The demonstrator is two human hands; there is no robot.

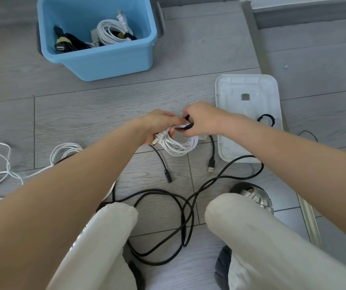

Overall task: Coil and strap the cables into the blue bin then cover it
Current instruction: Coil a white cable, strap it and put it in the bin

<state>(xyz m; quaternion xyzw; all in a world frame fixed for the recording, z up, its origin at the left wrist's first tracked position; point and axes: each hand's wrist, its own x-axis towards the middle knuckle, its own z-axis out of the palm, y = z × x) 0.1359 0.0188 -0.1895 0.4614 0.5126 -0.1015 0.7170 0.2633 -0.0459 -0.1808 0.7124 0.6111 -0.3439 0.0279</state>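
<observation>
White cable, wound into a coil (178,144), hangs between your hands just in front of the white lid (249,114), nearer you than the blue bin (105,59), which stands further off and already holds two strapped bundles. Your left hand (159,124) is curled round the top of the coil, clamping the loops together; your right hand (201,120) pinches a black strap (188,126) at that same spot. The hands are together, almost touching.

Keep the left grip firm so the loops do not spring apart while the strap goes round. Wrap the strap across all the turns, not just the outer ones, and pull it snug before you press it shut; a loose band will likely let the coil unravel in the bin. Tuck the plug end in against the loops.

A spare black strap (265,120) lies on the lid. The long black cable (167,206) sprawls on the floor nearer you than the lid, and the loose white cable (2,164) lies well left of it, both not yet coiled.
</observation>
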